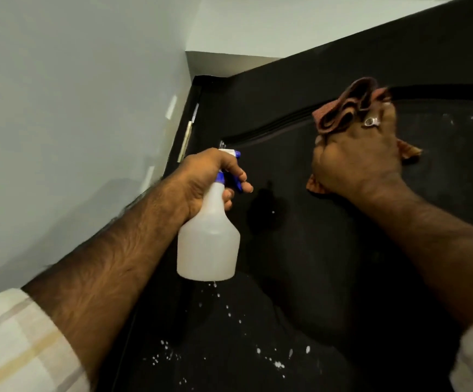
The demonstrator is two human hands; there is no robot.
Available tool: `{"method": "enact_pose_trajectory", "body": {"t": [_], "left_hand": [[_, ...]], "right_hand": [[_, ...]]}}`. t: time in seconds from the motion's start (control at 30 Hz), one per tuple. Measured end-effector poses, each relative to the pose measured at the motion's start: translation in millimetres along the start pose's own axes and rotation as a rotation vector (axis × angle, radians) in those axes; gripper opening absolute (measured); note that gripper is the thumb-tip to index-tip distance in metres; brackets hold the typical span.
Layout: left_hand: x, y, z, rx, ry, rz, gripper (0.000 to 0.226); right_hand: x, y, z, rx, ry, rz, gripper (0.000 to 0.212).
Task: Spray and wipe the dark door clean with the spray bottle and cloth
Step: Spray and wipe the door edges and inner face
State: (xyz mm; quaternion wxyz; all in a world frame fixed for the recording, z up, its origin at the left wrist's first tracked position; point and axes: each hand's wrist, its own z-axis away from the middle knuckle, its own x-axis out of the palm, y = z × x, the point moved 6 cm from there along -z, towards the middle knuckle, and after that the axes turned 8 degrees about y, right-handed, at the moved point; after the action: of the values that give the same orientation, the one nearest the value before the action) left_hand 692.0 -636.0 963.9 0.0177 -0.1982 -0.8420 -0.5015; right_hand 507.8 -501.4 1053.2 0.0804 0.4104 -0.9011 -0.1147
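While left hand holds spray bottle, right hand presses cloth against door

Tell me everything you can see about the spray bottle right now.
The spray bottle has a translucent white, plastic-looking body with sloped shoulders and a narrow neck, a blue collar and trigger, and a white head tipped with a blue nozzle. It hangs roughly upright in the air in front of the dark door, nozzle aimed at it. The left hand grips its neck, fingers curled over the trigger. Its liquid level cannot be told.
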Motion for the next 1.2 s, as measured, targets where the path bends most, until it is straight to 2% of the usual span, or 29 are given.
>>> {"method": "enact_pose_trajectory", "body": {"t": [0.1, 0.23, 0.4, 0.5, 0.57, 0.67, 0.73, 0.8, 0.97, 1.2], "left_hand": [[-34.2, -3.5, 0.8, 0.031, 0.084, -0.006, 0.02], [-74.3, -22.5, 8.8, 0.009, 0.168, -0.062, 0.022], [-80.2, -49.4, 14.3, -0.031, 0.189, -0.126, 0.029], [-71.0, -59.0, 20.9, -0.065, 0.166, -0.125, 0.027], [-67.3, -60.6, 24.4, -0.085, 0.15, -0.114, 0.031], [-66.7, -52.1, 24.5, -0.061, 0.131, -0.101, 0.028], [-70.6, -43.5, 21.9, -0.044, 0.138, -0.078, 0.024], [-77.5, -35.5, 16.8, -0.031, 0.149, -0.058, 0.023], [-89.1, -28.6, 2.1, -0.022, 0.17, -0.072, 0.02], [-110.1, -65.9, -7.4, -0.079, 0.262, -0.113, 0.024]], "right_hand": [[16.3, -57.7, -12.2, -0.264, -0.042, -0.054, 0.067], [30.0, -113.1, -13.7, -0.394, -0.12, -0.083, 0.067], [17.1, -127.3, 37.4, -0.526, -0.097, -0.156, 0.068], [6.1, -122.6, 85.8, -0.654, -0.207, -0.198, 0.073], [3.2, -106.9, 92.6, -0.636, -0.186, -0.197, 0.076], [-0.6, -66.5, 50.6, -0.386, -0.03, -0.201, 0.076], [3.1, -47.3, 16.1, -0.272, -0.037, -0.18, 0.081], [10.1, -52.3, -7.8, -0.312, -0.101, -0.152, 0.084], [28.8, -106.7, -27.6, -0.603, -0.146, -0.152, 0.074], [53.5, -194.8, -45.8, -0.671, -0.166, -0.125, 0.07]]}}
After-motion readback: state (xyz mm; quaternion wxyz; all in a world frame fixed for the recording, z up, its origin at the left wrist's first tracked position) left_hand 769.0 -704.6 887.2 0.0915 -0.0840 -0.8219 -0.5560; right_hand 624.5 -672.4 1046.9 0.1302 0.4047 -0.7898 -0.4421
